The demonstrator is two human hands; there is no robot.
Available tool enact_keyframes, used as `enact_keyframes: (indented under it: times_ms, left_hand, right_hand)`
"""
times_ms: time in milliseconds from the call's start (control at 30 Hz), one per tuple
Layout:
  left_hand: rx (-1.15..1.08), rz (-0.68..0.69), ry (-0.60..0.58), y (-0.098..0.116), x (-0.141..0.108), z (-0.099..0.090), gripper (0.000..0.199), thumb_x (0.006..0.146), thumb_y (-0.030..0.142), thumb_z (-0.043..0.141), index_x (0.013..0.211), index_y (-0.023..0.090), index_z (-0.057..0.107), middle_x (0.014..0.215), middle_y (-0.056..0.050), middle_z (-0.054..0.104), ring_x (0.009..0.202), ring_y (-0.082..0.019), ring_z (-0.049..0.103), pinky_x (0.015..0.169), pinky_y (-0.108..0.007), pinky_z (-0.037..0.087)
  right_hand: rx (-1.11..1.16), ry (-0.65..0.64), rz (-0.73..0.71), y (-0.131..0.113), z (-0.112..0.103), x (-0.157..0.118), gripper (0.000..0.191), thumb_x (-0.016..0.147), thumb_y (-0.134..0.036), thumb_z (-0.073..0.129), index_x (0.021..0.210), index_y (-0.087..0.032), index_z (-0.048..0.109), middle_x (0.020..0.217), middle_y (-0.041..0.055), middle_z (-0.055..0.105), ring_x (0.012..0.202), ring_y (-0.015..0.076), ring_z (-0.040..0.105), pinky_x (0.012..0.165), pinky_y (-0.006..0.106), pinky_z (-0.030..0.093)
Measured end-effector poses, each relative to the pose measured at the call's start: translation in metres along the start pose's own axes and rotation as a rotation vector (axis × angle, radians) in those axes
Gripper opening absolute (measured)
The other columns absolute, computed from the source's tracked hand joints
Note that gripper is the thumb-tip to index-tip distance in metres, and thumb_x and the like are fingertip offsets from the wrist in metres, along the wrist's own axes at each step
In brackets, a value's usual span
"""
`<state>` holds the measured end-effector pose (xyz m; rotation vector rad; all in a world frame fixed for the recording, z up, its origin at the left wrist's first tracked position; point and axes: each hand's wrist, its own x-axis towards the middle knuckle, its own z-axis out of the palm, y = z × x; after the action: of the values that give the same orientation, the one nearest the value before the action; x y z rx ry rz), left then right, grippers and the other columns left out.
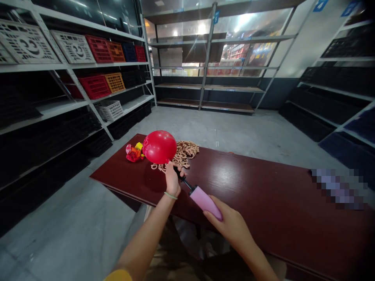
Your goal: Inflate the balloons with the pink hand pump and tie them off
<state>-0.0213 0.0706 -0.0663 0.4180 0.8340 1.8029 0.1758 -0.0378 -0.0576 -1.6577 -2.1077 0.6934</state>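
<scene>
A pink hand pump (205, 202) with a black rod and nozzle end slants up to the left above the table. My right hand (230, 220) is wrapped round its pink barrel. At the black end, my left hand (173, 179) is closed, gripping the pump there together with the balloon's neck. The red balloon (159, 147), round and partly filled, with pale printing, sits just above my left fingers. Behind it lies a heap of beige cord-like loops (186, 152). Crumpled red and yellow balloons or wrappers (134, 152) rest left of the red balloon.
The dark red-brown table (249, 187) stretches to the right, where a blurred purple item (336, 188) lies near its end. Shelves with plastic crates (95, 86) stand at left. A metal rack (208, 70) stands beyond the grey floor, with dark shelving (336, 86) at right.
</scene>
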Motion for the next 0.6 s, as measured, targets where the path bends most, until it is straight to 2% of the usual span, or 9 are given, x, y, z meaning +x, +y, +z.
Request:
enact_keyframes:
  times_ms: [100,200,300,467,600]
  left_hand:
    - [0.013,-0.018,-0.033,-0.004,-0.014,0.007,0.027,0.094,0.041,0.046,0.078,0.020,0.044,0.058,0.006,0.044,0.039,-0.006,0.038,0.050,-0.021,0.044]
    - [0.007,-0.026,-0.064,-0.002,-0.016,0.006,0.028,0.094,0.042,0.046,0.077,0.020,0.044,0.058,0.006,0.044,0.040,-0.007,0.039,0.050,-0.022,0.044]
    - [-0.013,-0.016,-0.068,0.004,-0.005,0.000,0.027,0.093,0.042,0.047,0.079,0.020,0.045,0.058,0.006,0.044,0.039,-0.007,0.039,0.048,-0.022,0.043]
    - [-0.037,0.033,-0.034,0.013,0.020,-0.003,0.025,0.093,0.041,0.049,0.078,0.020,0.045,0.058,0.005,0.045,0.039,-0.008,0.041,0.048,-0.021,0.042]
    - [-0.050,0.039,-0.038,0.014,0.020,0.007,0.025,0.094,0.039,0.046,0.078,0.020,0.044,0.058,0.005,0.045,0.039,-0.007,0.040,0.047,-0.020,0.042]
  right_hand:
    - [0.021,0.016,0.006,-0.017,0.002,0.011,0.049,0.088,-0.049,0.053,0.132,-0.025,0.057,0.124,0.0061,0.067,0.106,0.0300,0.067,0.086,0.040,0.053]
    - [0.083,0.013,-0.038,-0.024,0.001,0.014,0.047,0.088,-0.048,0.054,0.131,-0.029,0.057,0.123,0.0035,0.068,0.105,0.0279,0.068,0.084,0.036,0.054]
    - [0.122,-0.012,-0.078,-0.014,-0.002,0.010,0.049,0.086,-0.046,0.057,0.133,-0.030,0.056,0.126,0.0038,0.067,0.108,0.0272,0.067,0.086,0.035,0.053]
    - [0.108,-0.038,-0.075,0.012,-0.010,-0.002,0.054,0.086,-0.047,0.057,0.135,-0.025,0.055,0.134,0.0069,0.061,0.120,0.0273,0.060,0.100,0.038,0.047]
    - [0.060,-0.009,-0.036,0.008,-0.014,0.001,0.052,0.087,-0.049,0.055,0.133,-0.024,0.057,0.132,0.0073,0.062,0.118,0.0280,0.061,0.097,0.038,0.049]
